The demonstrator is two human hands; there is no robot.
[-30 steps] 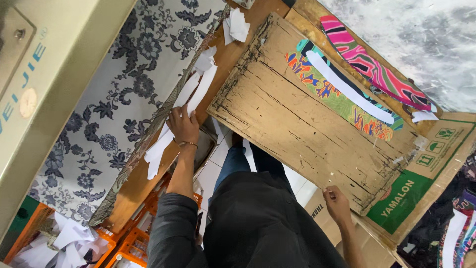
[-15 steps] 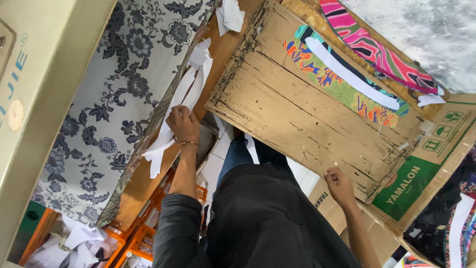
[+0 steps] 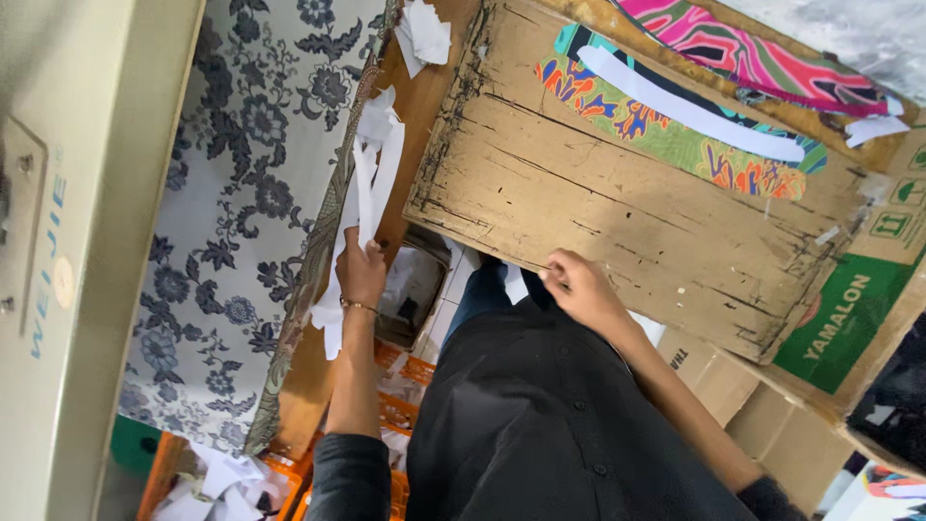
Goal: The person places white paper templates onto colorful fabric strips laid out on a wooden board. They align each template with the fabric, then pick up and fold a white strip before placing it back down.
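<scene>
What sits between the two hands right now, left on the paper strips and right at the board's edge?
In the head view, between the left hand gripping the white paper strips and the right hand at the worn cardboard board: a tiled floor gap and the person's blue-trousered leg.

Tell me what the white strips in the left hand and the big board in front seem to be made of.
White strips: likely paper, matte, thin and limp, with cut edges.
Board: looks like worn cardboard, dull brown, with frayed dark edges and scored lines; could be thin wood.

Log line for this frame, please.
left hand: grips white paper strips at table edge | right hand: at cardboard board edge
</scene>
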